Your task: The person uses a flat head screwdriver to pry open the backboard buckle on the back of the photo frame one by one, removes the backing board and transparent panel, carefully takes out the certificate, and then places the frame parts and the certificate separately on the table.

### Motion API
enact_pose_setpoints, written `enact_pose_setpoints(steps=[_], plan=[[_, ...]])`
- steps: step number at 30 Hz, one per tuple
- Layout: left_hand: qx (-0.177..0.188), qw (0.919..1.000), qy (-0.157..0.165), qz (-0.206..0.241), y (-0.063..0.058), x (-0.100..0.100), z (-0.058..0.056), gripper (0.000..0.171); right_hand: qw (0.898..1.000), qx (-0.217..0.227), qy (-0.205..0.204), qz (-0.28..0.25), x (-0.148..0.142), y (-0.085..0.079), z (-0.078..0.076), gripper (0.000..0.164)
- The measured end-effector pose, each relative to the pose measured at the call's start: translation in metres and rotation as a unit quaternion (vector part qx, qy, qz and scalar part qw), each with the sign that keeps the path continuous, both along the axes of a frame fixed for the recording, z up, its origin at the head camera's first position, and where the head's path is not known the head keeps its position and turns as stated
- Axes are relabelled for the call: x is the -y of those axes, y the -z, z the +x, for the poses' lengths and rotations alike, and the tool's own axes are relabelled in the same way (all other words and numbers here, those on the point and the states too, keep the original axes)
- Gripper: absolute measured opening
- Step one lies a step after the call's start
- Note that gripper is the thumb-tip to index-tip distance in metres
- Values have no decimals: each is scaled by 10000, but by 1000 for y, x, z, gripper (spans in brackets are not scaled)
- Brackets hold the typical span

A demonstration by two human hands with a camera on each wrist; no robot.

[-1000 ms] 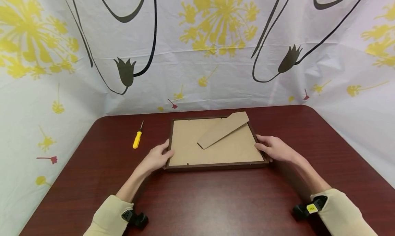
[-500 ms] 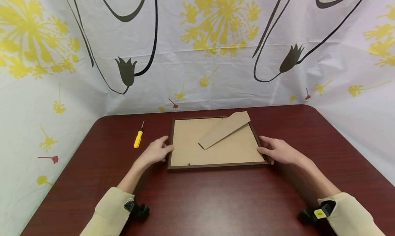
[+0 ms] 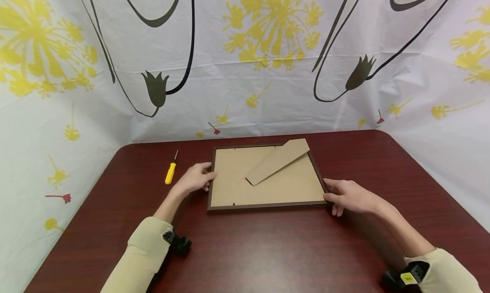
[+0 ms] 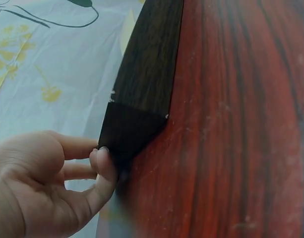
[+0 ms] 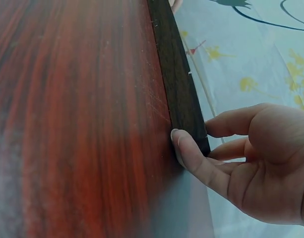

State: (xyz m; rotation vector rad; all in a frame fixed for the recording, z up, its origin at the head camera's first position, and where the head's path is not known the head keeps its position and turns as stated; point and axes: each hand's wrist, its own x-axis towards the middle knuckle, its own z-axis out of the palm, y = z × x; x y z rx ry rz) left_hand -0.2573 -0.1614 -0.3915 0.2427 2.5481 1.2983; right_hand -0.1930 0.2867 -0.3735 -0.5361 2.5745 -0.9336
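Frame (image 3: 268, 207) sides pinched by fingers (image 5: 231, 122) of left hand (image 3: 194, 177), right hand (image 3: 351, 196); yellow label (image 3: 408, 278) unreadable.

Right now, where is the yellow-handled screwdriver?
In the head view, the yellow-handled screwdriver lies on the table, left of the brown frame, near the left hand but untouched.

The person wears pale beige long sleeves, the left sleeve (image 3: 141, 250) and right sleeve (image 3: 449, 271) creased, both ending at the wrists. Both carry a compact black wrist camera, left camera (image 3: 182, 245) and right camera (image 3: 391, 280); a yellow label (image 3: 408, 278) with unreadable dark characters marks the right mount.
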Motion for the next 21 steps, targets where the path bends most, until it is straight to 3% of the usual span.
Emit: enact_pose_setpoints(steps=[8, 15, 21], plan=[[105, 9996, -208, 142, 4, 0, 11, 61, 9999, -84, 64, -43, -3, 2, -10, 66], [-139, 9988, -392, -254, 1, -9, 34, 61, 9990, -365, 250, 77, -10, 4, -28, 58], [75, 9987, -408, -312, -5, -14, 53, 61, 9950, -681, 712, 156, -11, 5, -39, 51]])
